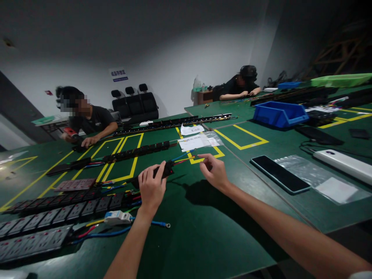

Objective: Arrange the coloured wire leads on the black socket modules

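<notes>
My left hand (pixel 152 186) is wrapped over the end of a black power strip (pixel 167 169), holding it just above the green table. Thin wires, blue, red and yellow, stick out of that end toward the right. At their tips, my right hand (pixel 213 170) has its index finger and thumb curled in on the red and yellow wire (pixel 186 159); the exact contact is too small to make out. Below my left hand lie several power strips (pixel 66 215) with loose wires. Among them is a white and blue circuit breaker (pixel 117 217) with a blue ring-terminal wire.
A phone (pixel 280 174), plastic bags, a white power bank (pixel 345 166) and a blue bin (pixel 279 115) are on the right. Another long strip (pixel 139 152) and labelled papers (pixel 196 142) lie ahead. Two co-workers (pixel 94 122) (pixel 240 87) work across the table.
</notes>
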Motion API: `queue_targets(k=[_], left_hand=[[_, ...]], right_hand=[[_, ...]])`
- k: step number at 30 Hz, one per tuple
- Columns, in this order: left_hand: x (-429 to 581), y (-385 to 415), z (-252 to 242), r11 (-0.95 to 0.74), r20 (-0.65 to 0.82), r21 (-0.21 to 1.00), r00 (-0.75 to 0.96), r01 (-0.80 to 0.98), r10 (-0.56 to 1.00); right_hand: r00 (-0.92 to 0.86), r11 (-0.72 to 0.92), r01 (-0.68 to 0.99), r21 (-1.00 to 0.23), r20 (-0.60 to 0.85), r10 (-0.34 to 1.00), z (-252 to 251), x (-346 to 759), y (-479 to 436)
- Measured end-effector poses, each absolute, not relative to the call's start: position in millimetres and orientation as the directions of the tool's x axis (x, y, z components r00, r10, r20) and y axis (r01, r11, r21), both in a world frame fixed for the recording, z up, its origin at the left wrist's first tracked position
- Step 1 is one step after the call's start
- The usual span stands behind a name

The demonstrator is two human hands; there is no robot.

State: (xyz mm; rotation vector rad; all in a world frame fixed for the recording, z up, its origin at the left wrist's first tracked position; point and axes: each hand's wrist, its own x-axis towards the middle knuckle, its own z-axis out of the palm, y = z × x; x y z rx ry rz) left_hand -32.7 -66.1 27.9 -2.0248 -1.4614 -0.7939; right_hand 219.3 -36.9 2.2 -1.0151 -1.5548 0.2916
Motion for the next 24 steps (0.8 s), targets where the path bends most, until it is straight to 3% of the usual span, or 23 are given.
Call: queue_targets(k=[4, 8, 12, 17, 24], left_hand=[[-36, -63, 26, -0.246, 0.718, -0.035, 0.196, 0.969, 0.668], [-38, -61, 25, -0.234, 0.726, 0.000, 0.161, 0.972, 0.669], [-37, -61, 26, -0.266, 0.734, -0.023, 0.197, 0.964, 0.650], [-32, -65, 30, -0.337, 0.725, -0.087, 0.292, 0.937, 0.623], [-31, -65, 27, -0.447, 0.734, -0.091, 0.363, 0.890, 0.574]], right_hand=[[-0.089, 0.688, 0.500, -0.526, 0.759, 0.645, -2, 208, -48], [-0.094, 0.657, 0.575, -0.488, 0.758, 0.645, -7, 206, -46], [0.032, 0.563, 0.592, -0.577, 0.714, 0.699, 0, 214, -39], [0.198, 0.449, 0.472, -0.759, 0.587, 0.785, 9, 219, -36], [0.271, 0.395, 0.418, -0.818, 0.528, 0.805, 3, 217, -30]])
